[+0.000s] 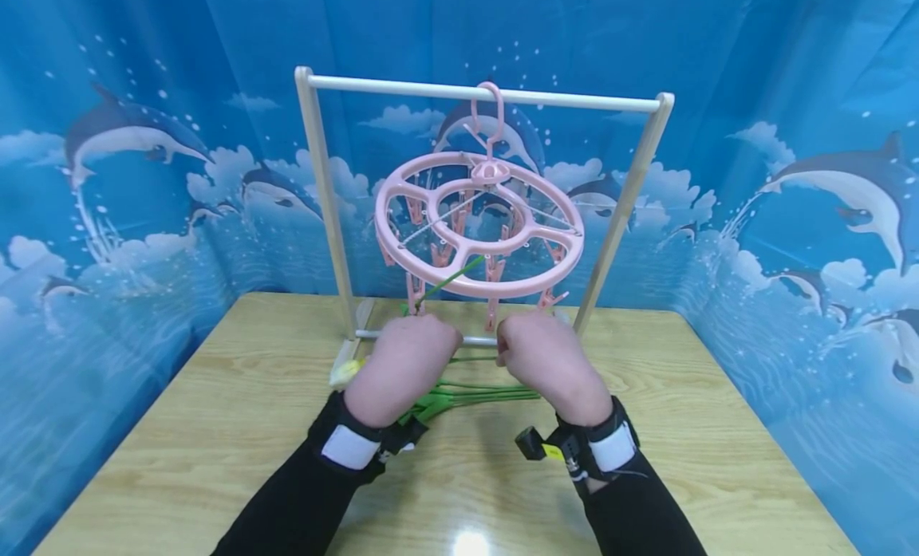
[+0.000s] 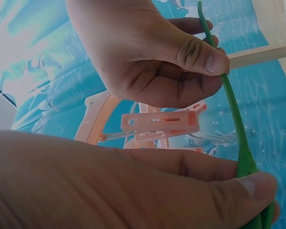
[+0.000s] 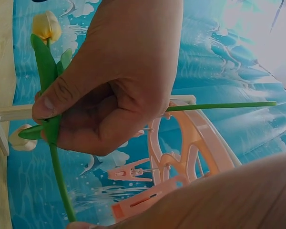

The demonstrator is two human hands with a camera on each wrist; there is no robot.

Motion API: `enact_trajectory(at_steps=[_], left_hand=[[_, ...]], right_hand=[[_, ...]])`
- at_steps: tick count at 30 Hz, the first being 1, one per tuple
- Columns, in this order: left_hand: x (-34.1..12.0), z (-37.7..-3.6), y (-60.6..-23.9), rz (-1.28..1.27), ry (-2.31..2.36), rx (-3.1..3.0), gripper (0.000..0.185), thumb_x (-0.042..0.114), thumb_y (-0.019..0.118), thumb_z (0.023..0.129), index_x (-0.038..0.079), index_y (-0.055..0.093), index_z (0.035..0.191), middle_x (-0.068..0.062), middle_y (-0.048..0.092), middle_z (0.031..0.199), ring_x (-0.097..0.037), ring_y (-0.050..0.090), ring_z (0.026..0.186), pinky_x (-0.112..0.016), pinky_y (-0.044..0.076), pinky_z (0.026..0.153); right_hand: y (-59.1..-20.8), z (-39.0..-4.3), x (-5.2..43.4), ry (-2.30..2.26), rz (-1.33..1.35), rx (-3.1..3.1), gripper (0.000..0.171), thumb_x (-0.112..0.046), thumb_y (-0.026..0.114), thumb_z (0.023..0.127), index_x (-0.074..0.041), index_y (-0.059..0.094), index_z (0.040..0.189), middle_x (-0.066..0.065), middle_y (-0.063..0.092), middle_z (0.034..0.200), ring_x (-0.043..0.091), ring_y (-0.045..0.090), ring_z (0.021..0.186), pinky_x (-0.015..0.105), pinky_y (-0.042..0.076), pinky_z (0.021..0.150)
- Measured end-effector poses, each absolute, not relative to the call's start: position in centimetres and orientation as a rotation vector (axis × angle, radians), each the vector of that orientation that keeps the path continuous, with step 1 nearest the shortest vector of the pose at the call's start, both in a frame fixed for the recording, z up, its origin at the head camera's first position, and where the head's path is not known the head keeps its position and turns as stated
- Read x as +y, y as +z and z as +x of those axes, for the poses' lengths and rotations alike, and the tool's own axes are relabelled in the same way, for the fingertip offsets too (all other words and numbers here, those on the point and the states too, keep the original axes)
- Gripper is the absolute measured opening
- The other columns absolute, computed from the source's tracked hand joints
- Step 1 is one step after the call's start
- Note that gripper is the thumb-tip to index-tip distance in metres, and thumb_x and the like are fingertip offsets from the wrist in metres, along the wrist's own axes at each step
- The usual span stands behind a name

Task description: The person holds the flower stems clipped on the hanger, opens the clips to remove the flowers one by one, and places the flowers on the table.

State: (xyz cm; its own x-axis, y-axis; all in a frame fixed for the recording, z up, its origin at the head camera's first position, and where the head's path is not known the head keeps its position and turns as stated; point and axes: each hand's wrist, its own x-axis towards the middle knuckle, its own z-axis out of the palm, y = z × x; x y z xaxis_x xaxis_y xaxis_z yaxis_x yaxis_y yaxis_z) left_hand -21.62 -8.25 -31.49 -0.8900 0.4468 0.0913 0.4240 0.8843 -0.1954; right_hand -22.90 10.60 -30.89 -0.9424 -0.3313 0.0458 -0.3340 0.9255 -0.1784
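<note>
Both hands pinch one green stem (image 2: 233, 114) below the pink peg hanger (image 1: 479, 225). Left hand (image 1: 402, 364) grips the lower part, right hand (image 1: 549, 363) alongside at 3 o'clock. Stem's long axis rises toward 1 o'clock, tip among the pegs.

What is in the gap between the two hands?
In the head view, a thin green stem spans the gap between the left hand and right hand.
</note>
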Motion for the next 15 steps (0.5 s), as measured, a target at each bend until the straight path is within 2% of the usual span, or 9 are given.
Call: enact_trajectory(at_steps=[8, 15], left_hand=[[-8.22, -21.79, -31.59, -0.688, 0.248, -2.955, 0.014, 0.012, 0.072, 0.105, 0.019, 0.08, 0.095, 0.005, 0.064, 0.067, -0.011, 0.058, 0.06, -0.034, 0.06, 0.061], [-8.24, -21.7, -31.7, -0.695, 0.289, -2.955, 0.014, 0.015, 0.073, 0.106, 0.018, 0.079, 0.094, 0.005, 0.062, 0.066, -0.011, 0.057, 0.059, -0.033, 0.06, 0.059]], right_hand=[[-31.08, -22.99, 10.47, 0.291, 0.532, -3.083, 0.008, -0.018, 0.088, 0.093, -0.017, 0.081, 0.09, -0.007, 0.076, 0.081, 0.012, 0.063, 0.065, 0.03, 0.054, 0.064], [-31.32, -23.15, 10.37, 0.259, 0.548, -3.099, 0.01, -0.018, 0.088, 0.093, -0.017, 0.079, 0.089, -0.006, 0.075, 0.082, 0.012, 0.063, 0.068, 0.031, 0.055, 0.065]])
